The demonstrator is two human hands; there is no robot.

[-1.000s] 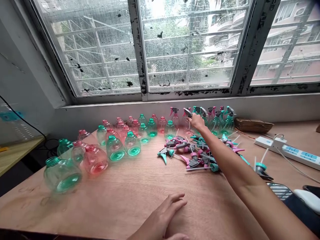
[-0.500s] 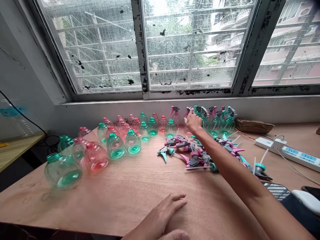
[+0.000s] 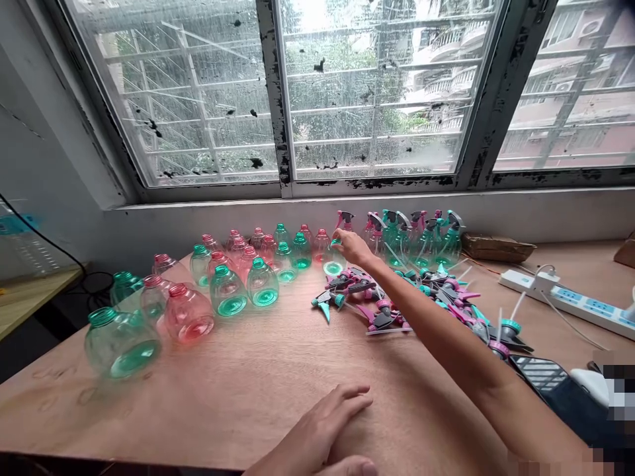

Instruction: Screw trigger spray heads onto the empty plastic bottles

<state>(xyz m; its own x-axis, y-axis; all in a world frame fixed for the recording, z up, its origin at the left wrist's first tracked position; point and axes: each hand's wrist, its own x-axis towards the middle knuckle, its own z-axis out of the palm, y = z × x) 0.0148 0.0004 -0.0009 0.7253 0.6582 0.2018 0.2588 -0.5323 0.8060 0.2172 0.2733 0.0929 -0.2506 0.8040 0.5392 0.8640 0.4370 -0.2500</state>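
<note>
My right hand (image 3: 354, 248) reaches across to the back of the table, its fingers closed round the neck of a clear green spray bottle (image 3: 333, 267) that has no spray head. Flat on the wooden table (image 3: 278, 370) near the front edge lies my left hand (image 3: 330, 420), fingers stretched out and holding nothing. Beneath my right forearm is a loose pile of pink, green and grey spray heads (image 3: 381, 311) with white tubes. Just left of the gripped bottle stands a pink bottle (image 3: 321, 248).
Several open green and pink bottles (image 3: 231, 291) stand across the left side. Bottles with spray heads fitted (image 3: 429, 241) line the wall at the back. A brown package (image 3: 499, 247), a white power strip (image 3: 570, 301) and a phone (image 3: 538, 373) are on the right.
My right hand has moved left from a pink bottle with a spray head to the open green bottle, now closed on its neck. My left hand stays put.
</note>
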